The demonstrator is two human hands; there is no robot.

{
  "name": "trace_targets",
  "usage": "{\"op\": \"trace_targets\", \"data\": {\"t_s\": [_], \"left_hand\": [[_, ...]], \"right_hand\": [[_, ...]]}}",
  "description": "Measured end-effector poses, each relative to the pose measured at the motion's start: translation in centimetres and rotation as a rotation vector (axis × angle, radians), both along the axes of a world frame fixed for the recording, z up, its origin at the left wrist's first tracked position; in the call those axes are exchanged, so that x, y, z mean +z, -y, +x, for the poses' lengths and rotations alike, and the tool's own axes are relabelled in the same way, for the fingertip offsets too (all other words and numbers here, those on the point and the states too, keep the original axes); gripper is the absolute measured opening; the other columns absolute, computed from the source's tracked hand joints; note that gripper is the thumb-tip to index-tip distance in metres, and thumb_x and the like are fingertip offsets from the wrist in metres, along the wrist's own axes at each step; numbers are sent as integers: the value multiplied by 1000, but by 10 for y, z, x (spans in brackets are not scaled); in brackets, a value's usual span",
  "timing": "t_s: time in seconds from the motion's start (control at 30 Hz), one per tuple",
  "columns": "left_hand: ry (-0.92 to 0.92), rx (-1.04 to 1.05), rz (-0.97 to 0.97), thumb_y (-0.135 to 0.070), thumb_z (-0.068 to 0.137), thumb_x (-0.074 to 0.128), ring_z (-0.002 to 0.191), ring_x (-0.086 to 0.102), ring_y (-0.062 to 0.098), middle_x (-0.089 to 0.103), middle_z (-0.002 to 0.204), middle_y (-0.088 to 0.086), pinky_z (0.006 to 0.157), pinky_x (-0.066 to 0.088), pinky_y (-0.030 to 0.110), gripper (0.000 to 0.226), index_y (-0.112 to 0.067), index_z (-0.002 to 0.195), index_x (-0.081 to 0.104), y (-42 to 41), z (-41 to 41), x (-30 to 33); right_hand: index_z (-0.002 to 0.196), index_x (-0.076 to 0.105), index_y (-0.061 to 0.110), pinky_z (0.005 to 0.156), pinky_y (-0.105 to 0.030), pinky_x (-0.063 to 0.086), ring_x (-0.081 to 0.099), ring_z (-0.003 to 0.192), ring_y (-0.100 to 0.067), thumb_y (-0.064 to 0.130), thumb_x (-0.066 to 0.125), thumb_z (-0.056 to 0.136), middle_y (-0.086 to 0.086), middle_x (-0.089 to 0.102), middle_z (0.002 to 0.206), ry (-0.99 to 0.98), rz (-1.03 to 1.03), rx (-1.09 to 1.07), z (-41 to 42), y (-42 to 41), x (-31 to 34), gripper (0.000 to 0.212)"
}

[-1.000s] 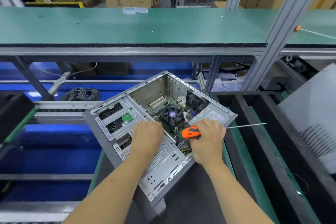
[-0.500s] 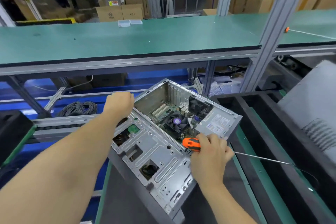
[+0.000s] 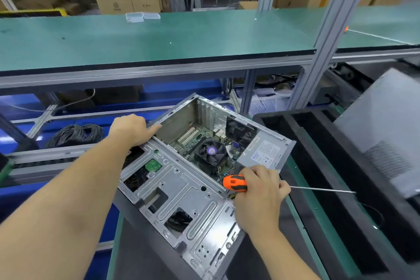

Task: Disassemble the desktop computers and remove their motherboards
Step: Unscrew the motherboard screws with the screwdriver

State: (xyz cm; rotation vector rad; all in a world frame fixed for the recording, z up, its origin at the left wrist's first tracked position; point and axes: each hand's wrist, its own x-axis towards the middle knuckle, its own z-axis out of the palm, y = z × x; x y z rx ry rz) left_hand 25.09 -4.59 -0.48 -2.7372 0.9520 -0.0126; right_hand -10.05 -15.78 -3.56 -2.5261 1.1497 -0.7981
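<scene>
- My right hand [image 3: 259, 191] is nearest to me, fingers curled round the orange handle of the screwdriver [image 3: 235, 183]; its thin shaft runs out to my right, away from the computer case [image 3: 181, 191], with the tip hanging over the black foam tray [image 3: 318, 166].
- The case lies on its side on the dark work mat [image 3: 141, 257], open face up, its long axis slanting from near-right to far-left. The perforated drive cage [image 3: 177, 198] fills the end closest to me.
- Just past my right knuckles sits the grey power supply [image 3: 264, 151], and beside it, deeper in the shell, the motherboard [image 3: 193, 141] with its black CPU fan [image 3: 210, 151] (still seated in the case, so the main job is not done).
- What the coming move turns on, as I judge it: the board lies ahead and to the left of my right hand, yet the driver points the opposite way, so I would have to swing the shaft round before it can reach any screw. My right hand is plainly the nearer one to the board.
- Farther out, my left hand [image 3: 131, 128] rests on the case's far-left top edge, fingers extended along the rim and steadying rather than grasping.
- Beyond, a coil of black cable [image 3: 77, 134] lies under the green bench [image 3: 159, 41], and cardboard boxes [image 3: 127, 1] stand behind.
</scene>
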Motion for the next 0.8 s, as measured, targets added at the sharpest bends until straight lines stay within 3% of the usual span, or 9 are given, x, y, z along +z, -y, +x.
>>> {"op": "trace_targets", "data": {"t_s": [0.17,0.4,0.57,0.7,0.8], "left_hand": [[-14,91,-99,-75,94,24,60,56,22,60,64,2,61,48,33,77,-15,59,56,-25,-27,-5],[-11,324,-170,-66,98,28,69,54,26,60,75,2,61,37,32,66,-14,83,65,-51,-120,-10],[-51,428,-290,-63,95,32,86,63,34,67,94,11,66,43,34,59,-12,90,64,-64,-180,-19],[-63,414,-398,-60,93,35,74,60,31,60,77,8,69,48,34,58,-8,78,57,-39,-158,1],[-25,427,-431,-54,94,38,57,48,21,53,64,4,58,39,29,54,-9,72,58,-21,-143,1]], "right_hand": [[77,61,28,84,-40,24,40,92,-17,-4,60,60,14,52,91,-70,-12,141,-4,47,1,36],[82,61,29,80,-32,15,35,98,-16,-16,61,58,13,52,98,-166,-52,438,-3,141,7,51],[89,70,19,84,-39,29,47,103,-31,-13,70,62,1,59,109,-282,-149,570,0,176,14,42],[108,72,20,90,-47,38,51,112,-38,-5,71,70,-9,58,123,-293,-229,504,3,169,17,45],[133,55,22,76,-43,43,61,90,-36,5,62,83,-8,59,109,-288,-241,196,11,154,17,53]]}}
